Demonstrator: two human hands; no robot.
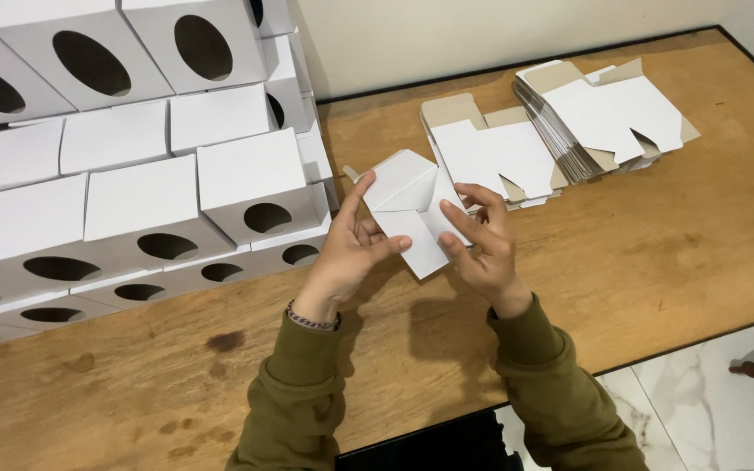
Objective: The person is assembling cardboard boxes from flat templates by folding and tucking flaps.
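Stack of folded white boxes cut off by the top and left edges; right hand covers the lower right side of the half-folded box; lower sheets of the flat blanks hidden under the top ones; desk cropped at left.

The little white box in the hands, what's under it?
Under the white box lies the brown wooden table. The left hand and right hand cover part of it.

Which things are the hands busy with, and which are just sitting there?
Busy with: left hand, right hand, the white box both hold half folded.

Just sitting: flat blanks, folded boxes, table.
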